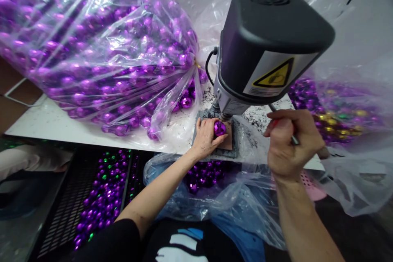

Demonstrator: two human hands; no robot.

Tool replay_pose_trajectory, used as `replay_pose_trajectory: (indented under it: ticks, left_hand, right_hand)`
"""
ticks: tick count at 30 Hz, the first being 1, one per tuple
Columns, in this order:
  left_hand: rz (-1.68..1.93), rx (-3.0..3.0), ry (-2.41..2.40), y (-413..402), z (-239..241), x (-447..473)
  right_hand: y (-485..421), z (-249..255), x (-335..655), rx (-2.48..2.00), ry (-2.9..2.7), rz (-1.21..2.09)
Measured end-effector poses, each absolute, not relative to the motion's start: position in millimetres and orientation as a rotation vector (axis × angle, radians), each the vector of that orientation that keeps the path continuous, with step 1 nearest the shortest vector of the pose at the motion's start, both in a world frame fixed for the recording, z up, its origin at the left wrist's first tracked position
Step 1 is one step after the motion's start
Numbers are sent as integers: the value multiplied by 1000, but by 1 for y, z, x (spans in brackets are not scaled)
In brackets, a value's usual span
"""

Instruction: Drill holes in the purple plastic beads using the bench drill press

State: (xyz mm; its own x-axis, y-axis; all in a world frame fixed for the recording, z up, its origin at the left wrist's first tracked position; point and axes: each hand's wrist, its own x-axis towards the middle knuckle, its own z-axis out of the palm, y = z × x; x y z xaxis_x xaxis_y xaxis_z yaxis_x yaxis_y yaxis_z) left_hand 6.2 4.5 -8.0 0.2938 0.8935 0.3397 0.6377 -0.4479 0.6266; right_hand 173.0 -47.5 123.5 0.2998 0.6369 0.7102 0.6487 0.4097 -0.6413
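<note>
My left hand (206,137) is closed around a shiny purple faceted ball (220,128), thumb and fingers on its sides. The ball sits on the base plate (227,144) of a black bench drill press (270,37), under its spindle. My right hand (291,139) is wrapped around the metal lever (272,107) on the machine's right side; something red shows between the fingers. Below the table edge, an open clear plastic bag (202,200) on my lap holds several purple balls (205,176).
A big tied clear bag (101,53) of purple balls fills the table's left. Dark shavings (254,120) litter the white tabletop (92,131). At lower left stands a black crate (61,213) of purple and green balls. More bagged balls (340,118) lie right. A person's sleeve (27,159) shows far left.
</note>
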Motion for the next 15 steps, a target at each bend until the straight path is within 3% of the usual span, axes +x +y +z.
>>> replay_pose_trajectory:
  ticks: [15]
  left_hand:
    - [1006,2247,1365,4,-11,6]
  right_hand:
    - [-29,80,177,-1084,-1375,-217]
